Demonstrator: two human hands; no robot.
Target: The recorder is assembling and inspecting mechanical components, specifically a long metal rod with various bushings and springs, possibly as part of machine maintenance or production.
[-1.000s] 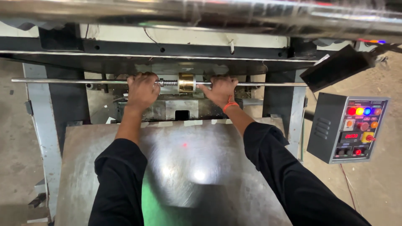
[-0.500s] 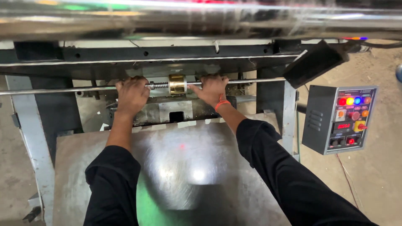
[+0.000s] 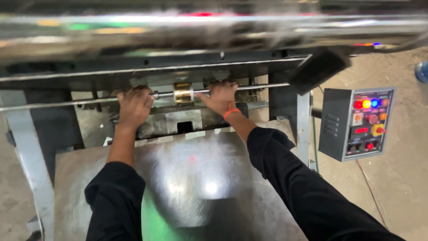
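Observation:
A long thin steel rod [image 3: 263, 86] runs across the machine from left to right, with a threaded stretch and a brass collar [image 3: 182, 92] at its middle. My left hand [image 3: 134, 106] is closed around the rod just left of the collar. My right hand [image 3: 221, 97], with an orange band at the wrist, grips the rod just right of the collar. Both arms wear black sleeves and reach over a shiny steel table [image 3: 196, 178]. A grey metal block [image 3: 183, 121] with a square notch sits below the collar.
A large blurred shiny roller [image 3: 214, 31] spans the top of the view. A grey control box [image 3: 356, 122] with coloured lit buttons stands at the right on a dusty floor [image 3: 397, 178]. Grey frame legs [image 3: 26, 156] flank the table.
The view has shifted, so the rod and hands now sit lower and tilted in the frame. Both hands keep their grip either side of the brass collar.

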